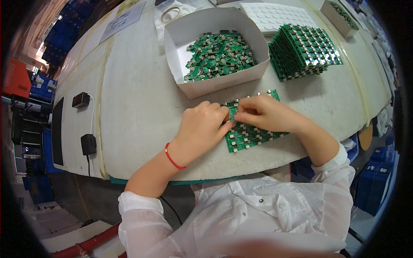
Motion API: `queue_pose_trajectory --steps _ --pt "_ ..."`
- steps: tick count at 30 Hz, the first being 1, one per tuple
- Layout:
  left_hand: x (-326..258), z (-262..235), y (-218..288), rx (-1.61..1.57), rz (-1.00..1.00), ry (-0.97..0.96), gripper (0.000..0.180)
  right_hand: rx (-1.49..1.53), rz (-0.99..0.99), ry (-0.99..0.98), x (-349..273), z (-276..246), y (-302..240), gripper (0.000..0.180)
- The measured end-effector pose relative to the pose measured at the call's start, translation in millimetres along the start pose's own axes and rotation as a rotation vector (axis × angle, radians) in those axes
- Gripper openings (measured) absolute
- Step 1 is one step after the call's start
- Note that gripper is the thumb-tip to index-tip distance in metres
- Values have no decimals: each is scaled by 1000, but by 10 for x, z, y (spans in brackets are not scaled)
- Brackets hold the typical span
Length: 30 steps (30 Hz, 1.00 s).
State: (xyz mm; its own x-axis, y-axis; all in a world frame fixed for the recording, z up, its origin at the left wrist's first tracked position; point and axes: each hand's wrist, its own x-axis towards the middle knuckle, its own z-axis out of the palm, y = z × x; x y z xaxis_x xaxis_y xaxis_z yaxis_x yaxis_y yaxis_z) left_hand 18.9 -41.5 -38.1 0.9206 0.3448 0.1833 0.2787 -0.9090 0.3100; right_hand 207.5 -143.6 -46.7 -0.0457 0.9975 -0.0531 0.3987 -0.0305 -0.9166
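Observation:
A green circuit board panel (251,135), set with rows of small silver connectors, lies on the white table just in front of me. My left hand (204,124), with a red cord bracelet at the wrist, is closed on the panel's left edge. From the other side, my right hand (264,112) reaches over the panel, its thumb and curled fingers pinching at the same left edge. The two hands' fingertips nearly meet there, and they hide the exact spot they grip. Beyond them, a white cardboard box (223,84) holds a heap of small separate green boards (219,56).
A tall stack of green circuit board panels (301,51) stands right of the box. Behind it lies a white tray with round shapes (277,17). A tape roll (171,14) rests at the back. Black adapters (88,144) with a white cable sit at the left.

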Motion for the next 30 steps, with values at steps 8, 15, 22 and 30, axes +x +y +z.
queue_pose_trajectory --steps 8,15,22,30 --pt "-19 93 24 67 89 110 16 -351 -88 -31 -16 66 24 28" --pt "49 -31 -31 74 182 116 13 -232 -35 -169 -42 -73 -128 21" --pt "32 -94 -2 -106 173 -161 11 -244 -50 -227 -52 -80 -91 15" --pt "-65 46 101 -163 98 -121 13 -339 -279 -186 -51 -29 61 11"
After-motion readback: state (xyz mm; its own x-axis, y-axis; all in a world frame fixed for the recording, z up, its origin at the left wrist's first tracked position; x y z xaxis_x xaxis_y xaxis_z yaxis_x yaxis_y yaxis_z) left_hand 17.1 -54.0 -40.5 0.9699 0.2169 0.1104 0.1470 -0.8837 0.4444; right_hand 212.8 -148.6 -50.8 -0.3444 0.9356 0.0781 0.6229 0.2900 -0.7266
